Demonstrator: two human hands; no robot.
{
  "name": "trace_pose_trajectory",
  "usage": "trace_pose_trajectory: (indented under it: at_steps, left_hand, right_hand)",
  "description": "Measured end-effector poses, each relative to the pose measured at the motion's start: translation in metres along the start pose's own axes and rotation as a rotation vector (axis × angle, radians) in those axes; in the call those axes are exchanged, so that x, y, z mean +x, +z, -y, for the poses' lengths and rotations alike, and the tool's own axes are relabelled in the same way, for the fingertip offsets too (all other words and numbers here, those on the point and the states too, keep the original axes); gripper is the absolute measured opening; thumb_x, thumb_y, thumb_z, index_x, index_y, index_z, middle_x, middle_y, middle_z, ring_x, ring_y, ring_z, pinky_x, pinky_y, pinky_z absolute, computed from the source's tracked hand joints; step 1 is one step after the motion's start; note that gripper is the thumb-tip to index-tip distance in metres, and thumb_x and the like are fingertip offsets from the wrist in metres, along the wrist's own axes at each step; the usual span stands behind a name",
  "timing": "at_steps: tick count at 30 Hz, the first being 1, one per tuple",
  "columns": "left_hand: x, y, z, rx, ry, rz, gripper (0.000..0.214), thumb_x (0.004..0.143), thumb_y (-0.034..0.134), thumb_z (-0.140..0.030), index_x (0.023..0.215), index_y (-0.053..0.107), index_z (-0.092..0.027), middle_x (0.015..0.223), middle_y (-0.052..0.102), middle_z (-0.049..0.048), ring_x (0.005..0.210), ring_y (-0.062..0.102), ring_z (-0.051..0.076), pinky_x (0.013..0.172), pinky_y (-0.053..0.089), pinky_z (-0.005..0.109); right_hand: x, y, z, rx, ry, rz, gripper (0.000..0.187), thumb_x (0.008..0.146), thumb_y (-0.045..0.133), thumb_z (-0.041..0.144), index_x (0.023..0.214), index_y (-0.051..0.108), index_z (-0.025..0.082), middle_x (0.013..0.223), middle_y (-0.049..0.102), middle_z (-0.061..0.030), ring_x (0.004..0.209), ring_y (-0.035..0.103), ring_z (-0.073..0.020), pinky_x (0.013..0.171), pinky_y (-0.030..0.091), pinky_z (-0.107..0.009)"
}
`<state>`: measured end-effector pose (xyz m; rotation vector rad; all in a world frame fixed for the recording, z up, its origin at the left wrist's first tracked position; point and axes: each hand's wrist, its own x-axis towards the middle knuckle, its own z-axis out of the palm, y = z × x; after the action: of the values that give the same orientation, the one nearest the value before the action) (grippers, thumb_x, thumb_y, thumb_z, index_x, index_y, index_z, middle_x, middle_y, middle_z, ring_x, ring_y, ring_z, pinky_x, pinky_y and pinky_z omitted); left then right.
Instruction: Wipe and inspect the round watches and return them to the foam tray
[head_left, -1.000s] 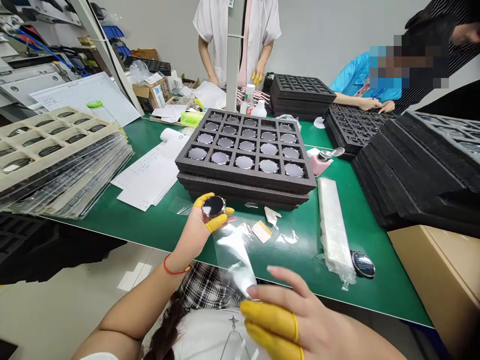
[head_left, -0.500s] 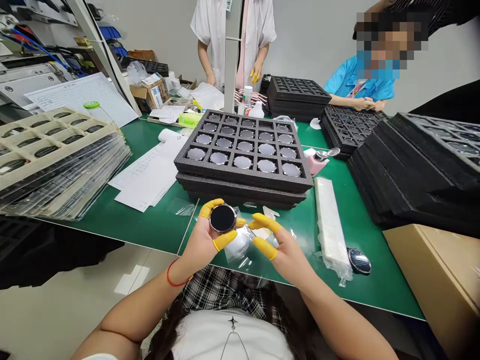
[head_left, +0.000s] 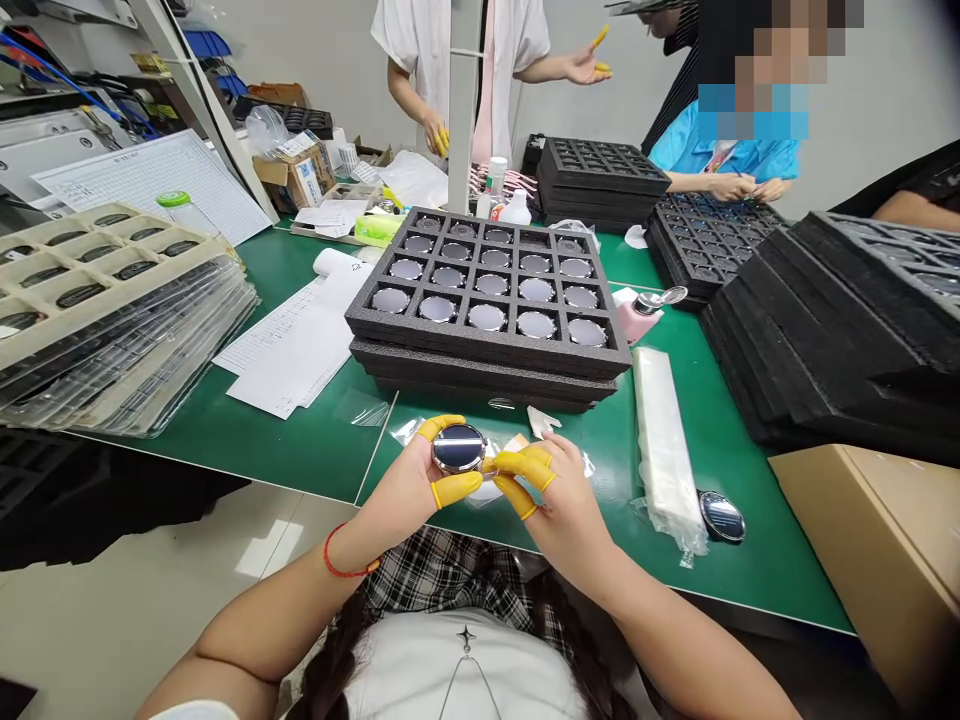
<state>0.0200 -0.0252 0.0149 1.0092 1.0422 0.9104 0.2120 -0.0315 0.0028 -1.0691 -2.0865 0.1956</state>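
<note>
The right hand [head_left: 561, 503] has closed in on the left hand [head_left: 411, 482], so its capped fingertips now meet the round disc [head_left: 458, 448] that was a gap away half a second ago. The green table [head_left: 300, 445] stretches under both. Just beyond the hands sits a stack of black foam trays [head_left: 487, 362], the top one holding rows of shiny discs. The left hand pinches the round disc between thumb and forefinger, above the table's near edge. The right hand is half closed, its yellow finger cots [head_left: 517, 464] at the disc's right rim; whether they grip or merely touch cannot be told
</note>
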Motion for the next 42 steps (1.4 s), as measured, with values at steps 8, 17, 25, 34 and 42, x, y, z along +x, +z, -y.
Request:
trace_pose_trajectory:
  at_steps: [8, 17, 25, 34, 42]
  left_hand:
    - [0.003, 0.002, -0.007, -0.018, -0.038, 0.045, 0.054, 0.073, 0.077, -0.025, 0.118, 0.048, -0.021, 0.106, 0.068, 0.0057, 0.098, 0.068, 0.022, 0.093, 0.051, 0.04]
    - [0.012, -0.009, 0.0, 0.014, -0.046, 0.042, 0.06, 0.073, 0.077, -0.024, 0.122, 0.041, -0.024, 0.102, 0.067, 0.0038, 0.095, 0.07, 0.022, 0.09, 0.053, 0.038]
    - [-0.005, 0.007, 0.003, 0.301, 0.143, 0.22, 0.047, 0.079, 0.072, -0.026, 0.119, 0.047, -0.027, 0.106, 0.062, 0.0008, 0.087, 0.063, 0.015, 0.079, 0.052, 0.027]
    - [-0.007, 0.007, 0.0, 0.374, 0.177, 0.219, 0.047, 0.081, 0.07, -0.026, 0.122, 0.047, -0.028, 0.11, 0.065, 0.001, 0.086, 0.064, 0.014, 0.079, 0.05, 0.027]
    - [-0.007, 0.007, -0.001, 0.383, 0.155, 0.226, 0.048, 0.082, 0.07, -0.026, 0.123, 0.046, -0.027, 0.106, 0.065, 0.0007, 0.086, 0.064, 0.014, 0.078, 0.051, 0.027]
  right_hand:
    - [-0.009, 0.002, 0.008, -0.142, -0.014, 0.007, 0.017, 0.091, 0.056, 0.014, 0.084, 0.067, 0.026, 0.089, 0.067, -0.0018, 0.086, 0.056, -0.0185, 0.102, 0.033, -0.05]
    - [0.002, -0.036, 0.017, 0.301, 0.163, -0.09, 0.009, 0.087, 0.063, 0.019, 0.082, 0.062, 0.027, 0.095, 0.063, -0.0018, 0.094, 0.058, -0.0202, 0.097, 0.04, -0.047]
    - [0.017, -0.015, 0.003, 0.94, 0.704, 0.139, 0.027, 0.077, 0.071, 0.046, 0.071, 0.064, 0.021, 0.117, 0.067, -0.0064, 0.098, 0.063, -0.0237, 0.087, 0.05, -0.042]
    - [0.019, -0.01, 0.006, 1.021, 0.773, 0.168, 0.023, 0.076, 0.074, 0.043, 0.074, 0.067, 0.021, 0.11, 0.069, -0.0061, 0.101, 0.062, -0.0232, 0.091, 0.049, -0.04]
    - [0.02, -0.012, 0.011, 1.107, 0.846, 0.166, 0.019, 0.076, 0.075, 0.041, 0.074, 0.069, 0.023, 0.107, 0.066, -0.003, 0.095, 0.059, -0.0194, 0.084, 0.048, -0.033]
